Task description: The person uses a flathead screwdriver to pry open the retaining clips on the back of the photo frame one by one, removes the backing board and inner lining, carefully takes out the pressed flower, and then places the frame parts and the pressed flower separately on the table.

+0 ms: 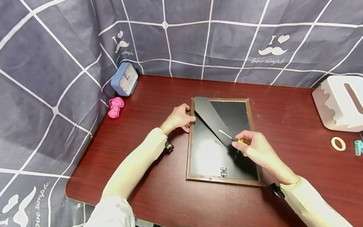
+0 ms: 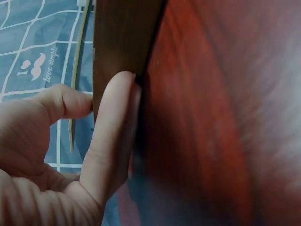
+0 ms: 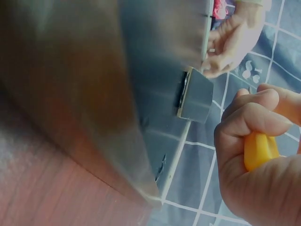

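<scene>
A picture frame (image 1: pixel 188 157) with a brown rim lies back up, showing its black backing board (image 1: pixel 204 154) and a black easel leg (image 1: pixel 211 116) slanting across it. My left hand (image 1: pixel 179 118) grips the frame's left edge, thumb on the rim. In the left wrist view, a finger (image 2: pixel 113 117) lies along the frame's brown side (image 2: pixel 124 42). Over the backing board, my right hand (image 1: pixel 256 146) pinches a small screwdriver (image 1: pixel 241 142) by its yellow handle, its metal tip pointing up and left above the leg. The right wrist view shows the yellow handle (image 3: pixel 258 150) between thumb and curled fingers.
A blue clock (image 1: pixel 124 78) and pink yarn (image 1: pixel 115 107) sit at the table's back left. On the right are a white tissue box (image 1: pixel 337 104), a cream ring (image 1: pixel 338 143) and a teal item (image 1: pixel 358 147). A grey checked curtain (image 1: pixel 187 41) hangs behind the table.
</scene>
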A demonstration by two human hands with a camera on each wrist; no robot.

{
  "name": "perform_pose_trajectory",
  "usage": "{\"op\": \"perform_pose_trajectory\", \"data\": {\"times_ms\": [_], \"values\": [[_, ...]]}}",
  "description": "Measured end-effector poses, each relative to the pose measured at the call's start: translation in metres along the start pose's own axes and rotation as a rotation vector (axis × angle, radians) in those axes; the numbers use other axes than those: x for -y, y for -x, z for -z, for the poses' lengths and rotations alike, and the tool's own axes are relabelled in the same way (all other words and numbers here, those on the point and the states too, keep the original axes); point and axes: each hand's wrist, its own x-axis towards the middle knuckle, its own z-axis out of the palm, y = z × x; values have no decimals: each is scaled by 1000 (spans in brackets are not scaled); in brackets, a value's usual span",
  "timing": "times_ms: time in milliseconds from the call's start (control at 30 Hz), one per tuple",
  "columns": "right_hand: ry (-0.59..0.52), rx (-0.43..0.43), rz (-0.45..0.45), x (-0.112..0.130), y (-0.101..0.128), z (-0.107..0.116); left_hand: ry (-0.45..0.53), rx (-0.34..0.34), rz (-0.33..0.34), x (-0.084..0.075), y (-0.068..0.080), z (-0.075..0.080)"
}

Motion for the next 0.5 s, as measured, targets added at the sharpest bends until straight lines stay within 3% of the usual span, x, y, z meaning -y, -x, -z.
{"op": "perform_pose_trajectory", "data": {"times_ms": [100, 200, 300, 400, 500], "values": [[3, -3, 0, -1, 0, 3, 32, 4, 28, 2, 8, 1], [21, 0, 2, -1, 0, 6, 5, 13, 15, 2, 11, 13], [35, 0, 6, -1, -1, 8, -124, -59, -100, -2, 1, 31], [24, -1, 7, -2, -2, 6, -314, -173, -252, -5, -19, 42], [24, 3, -3, -2, -3, 3, -409, -172, -348, -4, -39, 46]]}}
